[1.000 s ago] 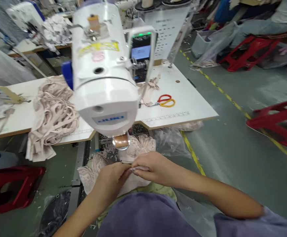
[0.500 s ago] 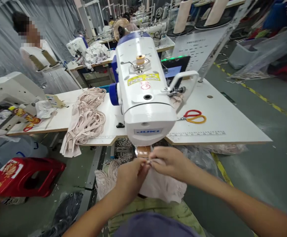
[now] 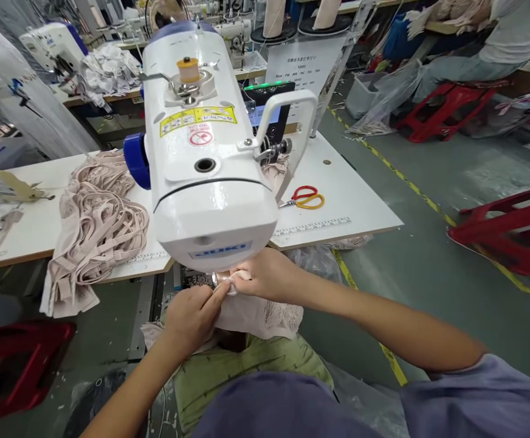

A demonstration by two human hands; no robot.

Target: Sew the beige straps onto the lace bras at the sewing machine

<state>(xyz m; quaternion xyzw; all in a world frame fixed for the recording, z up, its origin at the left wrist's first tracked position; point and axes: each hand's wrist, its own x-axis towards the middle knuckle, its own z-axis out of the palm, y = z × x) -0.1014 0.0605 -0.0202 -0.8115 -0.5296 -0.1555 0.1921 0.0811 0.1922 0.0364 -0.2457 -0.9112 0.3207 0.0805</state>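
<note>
A white sewing machine fills the middle of the view, its head hanging over the table's front edge. Just under that head my left hand and my right hand meet. Both pinch a pale pink lace garment piece that drapes down onto my lap. The fingertips of both hands are closed on its top edge right below the machine's needle area, which the machine head hides.
A heap of pink straps and garments lies on the white table to the left. Red-and-yellow scissors lie to the right of the machine. Red stools stand on the floor. Another person sits at the far right.
My hands have risen with the lace piece from my lap to just under the machine head. The camera view swung left and back.
</note>
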